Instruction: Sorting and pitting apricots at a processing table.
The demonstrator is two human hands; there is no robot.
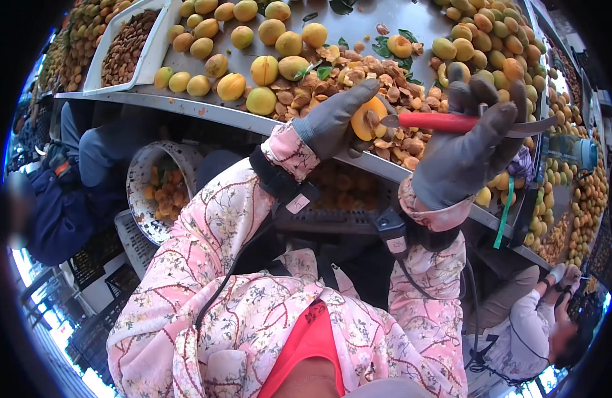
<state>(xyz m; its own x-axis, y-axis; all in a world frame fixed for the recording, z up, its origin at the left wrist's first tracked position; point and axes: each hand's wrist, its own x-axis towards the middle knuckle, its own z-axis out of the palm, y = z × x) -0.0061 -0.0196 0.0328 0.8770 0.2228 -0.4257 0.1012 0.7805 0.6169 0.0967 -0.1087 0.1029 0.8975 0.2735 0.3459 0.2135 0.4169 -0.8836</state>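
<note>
My left hand (331, 122), in a grey glove, grips a cut apricot (364, 124) with its orange flesh and brown stone facing up. In my gloved right hand (450, 159) is a knife with a red handle (435, 121). Its curved metal blade (530, 128) points right, while a small spoon-like metal tip (389, 121) at the handle's other end reaches close to the apricot. Beneath and behind both hands lies a heap of apricot stones and scraps (351, 74) on the metal table (211, 106).
Whole apricots (271, 32) lie behind the heap, with more piled right (500, 35). A white tray (154, 54) of stones stands at left. Below the table edge are a bucket (136, 199) with fruit pieces and a dark crate (331, 221). Other people sit left (62, 209) and right (520, 333).
</note>
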